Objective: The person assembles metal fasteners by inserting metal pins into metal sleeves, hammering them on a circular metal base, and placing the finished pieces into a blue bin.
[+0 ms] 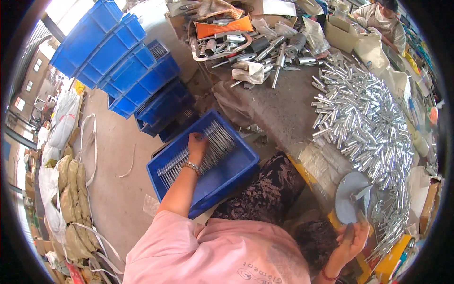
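Observation:
My left hand (197, 147) reaches into a blue plastic bin (224, 182) at my left side. Its fingers are curled closed over rows of thin metal rods (220, 137), and whatever they hold is hidden. Over at the lower right, my right hand (352, 239) is raised beside a grey round disc (347, 196) with a bent metal piece on it. Its thumb, dark at the tip, stands apart from the fingers, and I see nothing held between them. A large heap of shiny metal tubes (364, 123) lies behind the disc on the worktable.
Stacked blue bins (127, 61) rise at the far left. Loose tools and metal parts, a work glove (248, 72) and an orange packet (223, 27) cover the table's far end. Another person (383, 23) sits at the far right. Sacks (75, 189) line the left.

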`<state>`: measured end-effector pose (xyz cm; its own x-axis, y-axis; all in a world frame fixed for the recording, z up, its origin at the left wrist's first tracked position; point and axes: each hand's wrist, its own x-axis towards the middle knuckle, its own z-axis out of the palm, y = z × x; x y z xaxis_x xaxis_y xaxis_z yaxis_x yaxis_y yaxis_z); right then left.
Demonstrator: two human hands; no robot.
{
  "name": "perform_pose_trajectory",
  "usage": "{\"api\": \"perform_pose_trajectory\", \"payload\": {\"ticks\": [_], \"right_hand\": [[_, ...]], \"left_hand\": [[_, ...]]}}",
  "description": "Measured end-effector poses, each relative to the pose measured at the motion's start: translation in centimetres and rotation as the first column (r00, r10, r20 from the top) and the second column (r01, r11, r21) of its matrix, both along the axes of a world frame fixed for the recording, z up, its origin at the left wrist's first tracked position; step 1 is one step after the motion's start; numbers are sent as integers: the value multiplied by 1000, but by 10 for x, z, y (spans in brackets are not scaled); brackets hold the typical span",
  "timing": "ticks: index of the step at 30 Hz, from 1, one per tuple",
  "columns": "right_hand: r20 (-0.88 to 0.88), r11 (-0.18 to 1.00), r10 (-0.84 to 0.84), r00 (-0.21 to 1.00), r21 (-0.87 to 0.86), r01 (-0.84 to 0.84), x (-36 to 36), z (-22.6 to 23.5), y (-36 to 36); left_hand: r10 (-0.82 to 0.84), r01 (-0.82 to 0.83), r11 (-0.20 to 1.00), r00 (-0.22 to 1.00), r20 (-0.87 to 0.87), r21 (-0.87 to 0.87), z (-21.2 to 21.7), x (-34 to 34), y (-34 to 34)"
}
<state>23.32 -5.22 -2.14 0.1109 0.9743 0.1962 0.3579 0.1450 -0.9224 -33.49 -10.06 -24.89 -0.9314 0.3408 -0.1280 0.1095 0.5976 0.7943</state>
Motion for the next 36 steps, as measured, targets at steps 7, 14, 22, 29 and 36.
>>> {"api": "perform_pose_trajectory", "payload": {"ticks": [7,14,22,29,36], "right_hand": [[25,1000,-9,1000,7,9,5,2,-3],[-56,992,116,992,-44,-118,-2,17,-1],[64,962,209,976,164,-217,13,13,-3],[449,931,-231,863,359,62,77,59,1],[855,982,-155,495,188,-17,113,58,43]], "left_hand": [[-143,101,987,911,-388,-126,-17,-15,1],[-144,349,773,909,-390,529,169,95,74],[-755,891,454,372,-540,-22,270,256,151],[-810,900,435,387,-441,-9,267,271,175],[-942,763,300,331,52,573,291,308,126]]}}
